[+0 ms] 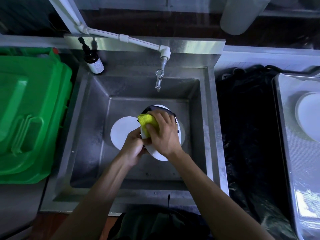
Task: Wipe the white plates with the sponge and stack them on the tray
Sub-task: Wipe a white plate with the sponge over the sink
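Over the steel sink point(90, 118) my left hand point(134, 147) grips the near-left edge of a white plate point(158, 154), which is tilted up. My right hand point(164, 132) holds a yellow sponge point(149, 122) and presses it against that plate's face. A second white plate point(122, 131) lies flat on the sink floor, partly hidden behind my hands. On the metal tray point(292, 153) at the right lies another white plate point(310, 116).
A tap point(159, 80) hangs over the sink's back edge, with a brown pump bottle point(93, 62) on the back-left corner. A green bin point(29, 115) stands to the left. Black plastic sheeting point(247, 127) covers the gap between sink and tray.
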Demonstrator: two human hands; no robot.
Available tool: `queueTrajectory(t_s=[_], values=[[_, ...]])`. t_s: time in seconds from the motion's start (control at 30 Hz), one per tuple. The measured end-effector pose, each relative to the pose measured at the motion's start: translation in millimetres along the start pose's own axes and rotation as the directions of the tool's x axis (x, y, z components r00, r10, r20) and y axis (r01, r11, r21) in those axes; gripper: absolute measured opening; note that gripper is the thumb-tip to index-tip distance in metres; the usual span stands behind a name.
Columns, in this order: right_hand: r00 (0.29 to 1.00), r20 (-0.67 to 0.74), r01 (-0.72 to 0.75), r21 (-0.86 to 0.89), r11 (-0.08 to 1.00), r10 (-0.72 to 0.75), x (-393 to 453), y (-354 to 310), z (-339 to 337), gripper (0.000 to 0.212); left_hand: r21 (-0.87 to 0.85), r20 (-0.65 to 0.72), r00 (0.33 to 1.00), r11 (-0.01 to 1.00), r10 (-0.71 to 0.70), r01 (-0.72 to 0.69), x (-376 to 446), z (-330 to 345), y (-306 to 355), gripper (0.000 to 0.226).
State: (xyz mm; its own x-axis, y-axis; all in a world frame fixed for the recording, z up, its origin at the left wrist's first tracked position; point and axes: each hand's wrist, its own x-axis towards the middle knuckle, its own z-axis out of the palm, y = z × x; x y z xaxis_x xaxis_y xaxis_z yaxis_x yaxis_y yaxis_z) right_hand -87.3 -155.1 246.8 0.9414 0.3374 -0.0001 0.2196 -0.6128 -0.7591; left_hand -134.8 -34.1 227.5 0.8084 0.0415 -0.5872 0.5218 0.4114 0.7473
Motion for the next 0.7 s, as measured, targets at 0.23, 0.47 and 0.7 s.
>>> queueTrajectory(t_s=[0.23,0.47,0.7], values=[[0.999,-0.043,-0.007,0.108,0.994,0.012,-13,10,-3,0.037,-0.028,0.007,0.999,0.999,0.032,-0.032,-6,-5,-5,0.043],[0.993,-0.051,-0.104,0.038,0.994,0.106,-12,24,-11,0.042,-0.090,0.000,0.999,0.995,0.036,-0.036,-6,-9,-6,0.040],[0.986,-0.028,-0.164,-0.029,0.986,0.164,-7,35,-19,0.037,-0.124,-0.035,0.999,0.992,0.034,-0.038,-4,-1,-6,0.042]])
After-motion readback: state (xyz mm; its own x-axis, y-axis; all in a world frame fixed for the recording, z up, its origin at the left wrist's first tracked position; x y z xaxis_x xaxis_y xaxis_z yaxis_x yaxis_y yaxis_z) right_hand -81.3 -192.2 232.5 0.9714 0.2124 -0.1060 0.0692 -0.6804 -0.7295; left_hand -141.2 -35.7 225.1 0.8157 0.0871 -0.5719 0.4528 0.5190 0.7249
